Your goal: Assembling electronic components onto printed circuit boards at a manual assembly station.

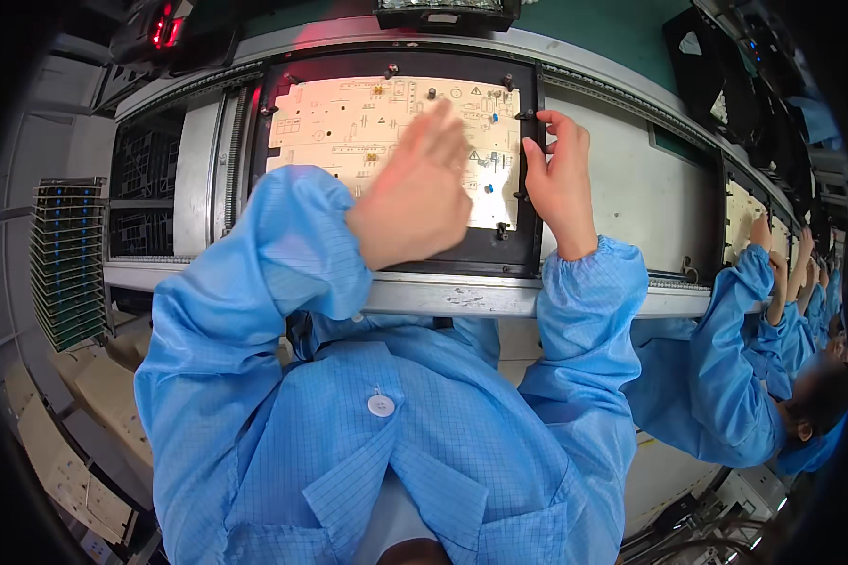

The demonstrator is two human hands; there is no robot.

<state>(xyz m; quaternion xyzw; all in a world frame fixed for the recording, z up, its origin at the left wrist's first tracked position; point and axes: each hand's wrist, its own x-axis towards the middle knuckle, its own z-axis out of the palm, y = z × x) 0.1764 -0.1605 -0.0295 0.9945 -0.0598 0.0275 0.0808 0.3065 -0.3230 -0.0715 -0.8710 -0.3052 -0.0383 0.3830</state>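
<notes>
A pale circuit board (316, 141) with printed outlines and a few small parts lies in a black carrier frame (396, 62). Over its middle is my left hand (415, 202), its fingers pointing away from me and smeared by motion; whether they hold anything is hidden. At the carrier's right edge rests my right hand (563, 184), thumb and forefinger apart, their tips by the black clips (526, 116). It holds nothing that I can see. Small blue parts (489, 188) stand on the board's right side, and a dark round part (432, 93) near its far edge.
The carrier sits on a conveyor with metal rails (462, 299). A rack of stacked boards (69, 259) stands at the left. A black bin (448, 14) is beyond the far rail. To the right, co-workers in blue sleeves (730, 301) work over another board (742, 212).
</notes>
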